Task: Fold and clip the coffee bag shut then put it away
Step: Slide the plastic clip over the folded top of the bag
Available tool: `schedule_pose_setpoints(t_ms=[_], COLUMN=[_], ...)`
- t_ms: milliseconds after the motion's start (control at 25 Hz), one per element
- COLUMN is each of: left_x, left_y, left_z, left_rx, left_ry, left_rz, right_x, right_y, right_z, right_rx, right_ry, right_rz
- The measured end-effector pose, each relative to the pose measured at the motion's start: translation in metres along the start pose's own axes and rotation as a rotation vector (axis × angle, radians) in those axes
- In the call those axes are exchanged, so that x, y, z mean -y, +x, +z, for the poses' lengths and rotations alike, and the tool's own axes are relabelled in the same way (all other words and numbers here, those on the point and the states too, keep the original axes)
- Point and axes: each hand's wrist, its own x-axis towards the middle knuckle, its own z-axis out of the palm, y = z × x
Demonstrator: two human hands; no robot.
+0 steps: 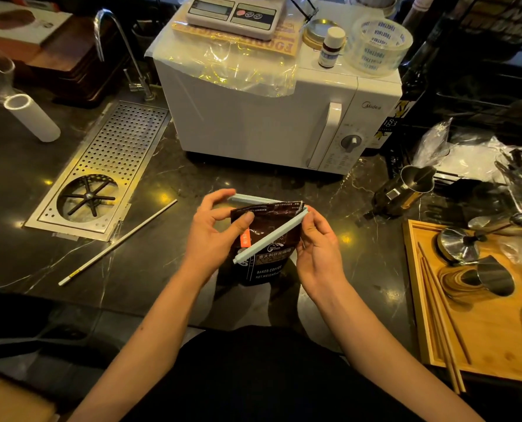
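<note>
A dark brown coffee bag (265,263) with white print stands upright on the black marble counter, its top edge folded over. A pale blue bag clip (268,239) is hinged open in a V around the bag's top: one arm runs behind the fold, the other slants down across the front. My left hand (214,233) pinches the bag's upper left corner and the end of the clip's back arm. My right hand (317,248) holds the bag's right edge at the clip's hinge.
A white microwave (271,117) stands just behind the bag. A perforated steel drip tray (107,166) and a long white stick (116,242) lie to the left. A steel milk pitcher (405,190) and a wooden tray (479,324) with metal tools are at right.
</note>
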Motion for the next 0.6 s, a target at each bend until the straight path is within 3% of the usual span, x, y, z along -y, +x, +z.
schedule_pose_setpoints(t_ms=[120,320,440,600], left_x=[-0.010,-0.021,-0.020,-0.021], left_y=[0.009,0.017,0.017,0.018], left_z=[-0.017,-0.028,-0.031,-0.033], left_rx=[0.100,0.258,0.266,0.267], left_ry=[0.269,0.281,0.294,0.326], left_rz=[0.050,0.070,0.067,0.079], right_x=[-0.002,-0.004,-0.004,0.014], right_y=[0.000,0.000,0.000,0.005], right_z=[-0.001,0.004,0.000,-0.011], right_rx=[-0.010,0.012,0.064,0.261], right_ry=[-0.038,-0.052,-0.209,-0.516], right_rz=[-0.009,-0.034,-0.160,-0.301])
